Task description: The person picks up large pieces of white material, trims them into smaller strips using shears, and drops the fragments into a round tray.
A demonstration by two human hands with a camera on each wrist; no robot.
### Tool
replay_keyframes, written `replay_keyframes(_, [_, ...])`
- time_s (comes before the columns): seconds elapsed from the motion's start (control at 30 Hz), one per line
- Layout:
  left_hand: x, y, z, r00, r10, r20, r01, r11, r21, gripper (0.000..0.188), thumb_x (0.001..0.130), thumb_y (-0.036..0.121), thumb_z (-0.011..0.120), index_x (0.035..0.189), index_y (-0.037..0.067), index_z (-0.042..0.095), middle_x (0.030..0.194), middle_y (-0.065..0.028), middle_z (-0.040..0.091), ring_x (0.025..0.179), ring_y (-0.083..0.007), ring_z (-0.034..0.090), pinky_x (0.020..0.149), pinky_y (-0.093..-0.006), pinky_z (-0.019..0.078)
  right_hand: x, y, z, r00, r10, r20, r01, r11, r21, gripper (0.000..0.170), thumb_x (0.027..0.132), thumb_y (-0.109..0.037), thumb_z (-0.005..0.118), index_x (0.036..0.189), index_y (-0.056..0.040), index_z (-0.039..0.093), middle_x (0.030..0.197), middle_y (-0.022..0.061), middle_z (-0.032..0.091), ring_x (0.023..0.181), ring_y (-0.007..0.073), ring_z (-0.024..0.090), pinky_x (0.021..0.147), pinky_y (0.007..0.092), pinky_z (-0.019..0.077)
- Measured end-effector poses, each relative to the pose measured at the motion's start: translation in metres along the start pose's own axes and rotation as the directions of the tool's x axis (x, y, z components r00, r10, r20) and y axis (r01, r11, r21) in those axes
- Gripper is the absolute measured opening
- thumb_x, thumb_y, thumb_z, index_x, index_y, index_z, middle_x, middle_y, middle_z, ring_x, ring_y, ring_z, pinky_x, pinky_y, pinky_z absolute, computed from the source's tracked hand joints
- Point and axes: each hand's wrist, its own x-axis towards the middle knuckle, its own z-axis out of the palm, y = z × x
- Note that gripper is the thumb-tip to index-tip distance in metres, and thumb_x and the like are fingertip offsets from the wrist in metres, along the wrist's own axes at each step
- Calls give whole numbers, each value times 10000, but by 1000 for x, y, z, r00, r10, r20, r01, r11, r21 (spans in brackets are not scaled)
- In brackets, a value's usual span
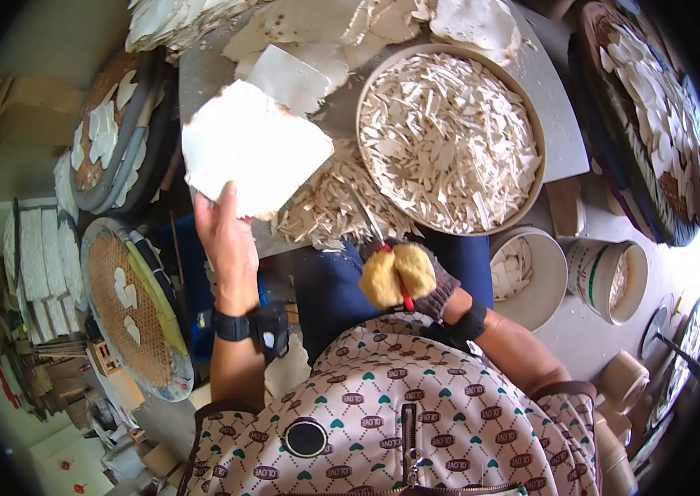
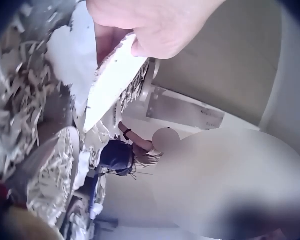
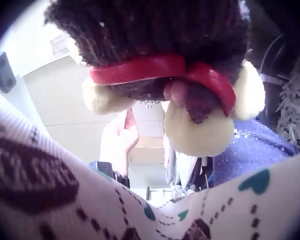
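Note:
In the head view my bare left hand (image 1: 234, 252) holds a flat, angular white sheet (image 1: 255, 149) by its near edge, thumb on top. The left wrist view shows the sheet (image 2: 115, 75) nearly edge-on beneath the fingers. My gloved right hand (image 1: 439, 285) grips red-handled scissors (image 1: 370, 218) in front of the lap, blades toward the table. Thick yellow padding (image 1: 398, 275) wraps the handles. Close up in the right wrist view, the red handles (image 3: 140, 69) loop around the dark knitted glove (image 3: 150, 30). Beyond the blades lies a loose heap of cut white strips (image 1: 329, 202).
A round tray (image 1: 541, 157) full of white strips stands on the grey table (image 1: 565, 149). More pale sheets (image 1: 300, 25) lie at the back. Two buckets (image 1: 561, 285) (image 1: 635, 285) stand on the floor at right. Round woven racks (image 1: 131, 289) flank the left side. Another person (image 2: 140, 145) is further off.

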Motion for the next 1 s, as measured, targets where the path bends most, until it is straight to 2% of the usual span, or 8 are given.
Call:
replay_keyframes(0.13, [-42, -7, 13, 995, -91, -47, 88, 994, -58, 445, 877, 54, 498, 1296, 18, 355, 1238, -119, 472, 1106, -220, 493, 886, -367, 426, 10, 0, -7, 996, -57, 72, 60, 997, -41, 299, 887, -207, 530, 1066, 33, 529, 1030, 112, 597, 912, 176, 591, 777, 292, 485])
replay_keyframes(0.17, [-50, -8, 15, 995, -101, -27, 99, 992, -81, 476, 864, 37, 509, 1309, 30, 339, 1251, -116, 460, 1112, -223, 488, 894, -371, 428, 8, 9, -20, 991, -131, 28, 131, 898, -420, 303, 894, -208, 522, 1082, 29, 524, 1064, 120, 586, 950, 189, 581, 805, 306, 481])
replay_keyframes(0.3, [-73, -24, 14, 990, -126, -57, 116, 982, -148, 487, 833, -16, 540, 1274, 47, 343, 1220, -127, 464, 1103, -212, 487, 917, -377, 439, 7, 39, -46, 993, -100, 70, 109, 983, -145, 356, 898, -179, 521, 1232, -73, 458, 1223, 86, 504, 1134, 183, 486, 1003, 311, 362])
replay_keyframes(0.33, [-80, -27, 13, 990, -129, -62, 119, 983, -141, 496, 835, -13, 539, 1285, 48, 339, 1221, -124, 465, 1102, -215, 488, 917, -380, 435, 6, 35, -40, 994, -83, 65, 99, 950, -296, 371, 897, -190, 526, 1240, -74, 451, 1230, 86, 500, 1140, 186, 482, 1006, 314, 358])
replay_keyframes(0.43, [-93, -33, 15, 991, -116, -71, 107, 987, -116, 518, 837, -2, 543, 1304, 57, 327, 1219, -112, 467, 1085, -214, 497, 900, -376, 442, 4, 5, -1, 997, -54, 59, 78, 511, -856, 408, 892, -221, 539, 1258, -76, 434, 1250, 88, 488, 1155, 188, 472, 1013, 319, 350])
replay_keyframes(0.63, [-105, -42, 17, 984, -140, -111, 125, 983, -134, 506, 841, 8, 558, 1289, 70, 331, 1206, -100, 477, 1059, -202, 517, 829, -352, 494, 5, 16, -4, 998, -50, -45, 9, 759, -651, 309, 882, -125, 501, 1184, -57, 512, 1196, 103, 532, 1115, 220, 498, 962, 320, 380])
replay_keyframes(0.77, [-99, -46, 11, 987, -112, -114, 101, 990, -102, 507, 844, 12, 555, 1288, 80, 320, 1204, -91, 474, 1037, -184, 531, 761, -333, 522, 11, 19, -16, 972, -206, 110, 165, 276, -947, 293, 832, -141, 533, 1115, -66, 550, 1080, 108, 587, 1008, 265, 551, 856, 346, 435])
replay_keyframes(1.0, [-61, -46, -3, 994, -3, -109, 7, 999, 43, 533, 812, -22, 577, 1261, 62, 304, 1206, -107, 466, 1063, -208, 513, 853, -338, 466, 8, 3, 3, 987, -113, 118, 161, 551, -819, 227, 879, -161, 491, 1068, -56, 563, 1021, 99, 612, 948, 233, 584, 822, 315, 461])
